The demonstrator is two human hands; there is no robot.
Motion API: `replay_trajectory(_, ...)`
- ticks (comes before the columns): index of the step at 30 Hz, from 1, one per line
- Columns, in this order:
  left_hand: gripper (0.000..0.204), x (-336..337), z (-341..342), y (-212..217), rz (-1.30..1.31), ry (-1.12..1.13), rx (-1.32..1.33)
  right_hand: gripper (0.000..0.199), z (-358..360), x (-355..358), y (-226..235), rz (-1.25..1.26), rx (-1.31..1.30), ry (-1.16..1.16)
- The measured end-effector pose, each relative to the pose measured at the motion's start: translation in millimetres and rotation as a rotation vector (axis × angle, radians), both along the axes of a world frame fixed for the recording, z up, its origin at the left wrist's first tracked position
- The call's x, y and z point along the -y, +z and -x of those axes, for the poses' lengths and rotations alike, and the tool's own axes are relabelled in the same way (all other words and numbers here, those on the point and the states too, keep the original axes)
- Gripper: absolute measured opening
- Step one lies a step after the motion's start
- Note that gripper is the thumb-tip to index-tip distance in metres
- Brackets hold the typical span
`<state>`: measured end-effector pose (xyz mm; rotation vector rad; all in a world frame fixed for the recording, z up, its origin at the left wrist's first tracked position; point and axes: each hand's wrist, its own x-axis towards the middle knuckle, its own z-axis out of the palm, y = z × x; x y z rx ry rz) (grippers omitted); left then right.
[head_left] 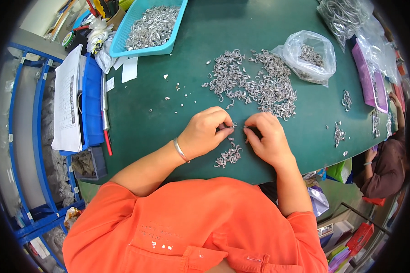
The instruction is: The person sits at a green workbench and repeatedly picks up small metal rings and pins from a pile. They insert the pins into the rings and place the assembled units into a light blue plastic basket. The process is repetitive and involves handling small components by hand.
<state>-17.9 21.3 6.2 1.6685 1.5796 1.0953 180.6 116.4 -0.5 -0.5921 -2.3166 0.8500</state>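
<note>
Green table bears metal clips; left hand and right hand each pinch one.

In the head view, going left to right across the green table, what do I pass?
Blue bin → turquoise basket of metal clips → left hand → right hand → clear bag of clips → purple tray.

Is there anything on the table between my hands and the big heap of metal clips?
Nothing visible. Bare green table separates the left hand and right hand from the big heap of metal clips; the small clip pile lies nearer you.
</note>
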Motion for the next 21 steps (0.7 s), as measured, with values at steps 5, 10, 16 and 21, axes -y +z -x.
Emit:
replay_trajectory(5, 0.018, 5.3, 6.1, 4.0, 0.044, 0.014, 0.115, 0.019, 0.8, 5.4, 13.4, 0.124, 0.059, 0.083)
replay_trajectory(10, 0.015, 7.4, 3.8, -1.1, 0.119, 0.021, 0.309, 0.023, 13.1, 10.5, 7.9, 0.022, 0.042, 0.037)
replay_trajectory(16, 0.013, 7.7, 3.5, -5.4, 0.21, 0.005, 0.727, 0.02, 8.8, 8.0, 1.9, 0.155, -0.093, 0.035)
replay_trajectory(21, 0.017, 6.9, 10.3, 8.0, 0.437, 0.025, 0.982, 0.013, 5.3, 14.7, -1.8, 0.826, -0.344, -0.128)
